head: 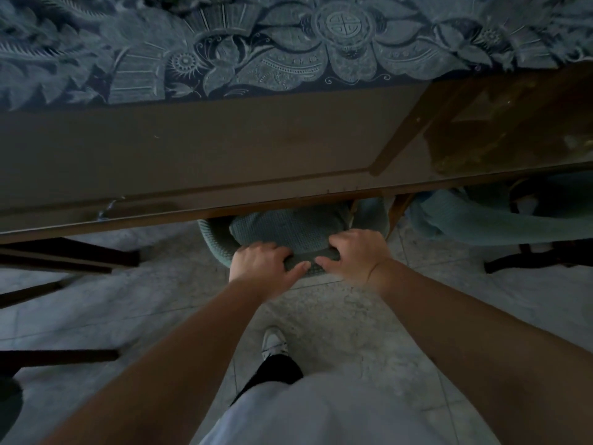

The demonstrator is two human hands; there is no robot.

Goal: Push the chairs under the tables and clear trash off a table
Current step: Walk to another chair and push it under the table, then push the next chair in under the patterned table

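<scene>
Below the hands, nearest the camera, a white shirt front (321, 412), a dark trouser leg and a white shoe (273, 342) stand on the pale grey tiled floor (337, 316). Both bare forearms reach forward from there. The left hand (261, 264) and the right hand (356, 255) sit side by side, close but not touching, each with fingers curled over the top edge of the teal woven chair back (308, 263) and thumbs pressed on its near face. Just beyond the fingers lies the chair's teal seat cushion (288, 228), most of it tucked beneath the edge of the dark brown glossy wooden table (192, 149). To the right of the right hand, a second teal chair (475, 220) sits partly under the same table. Beyond the brown tabletop, farthest from the hands, spreads a blue-grey floral patterned cloth (288, 53).
</scene>
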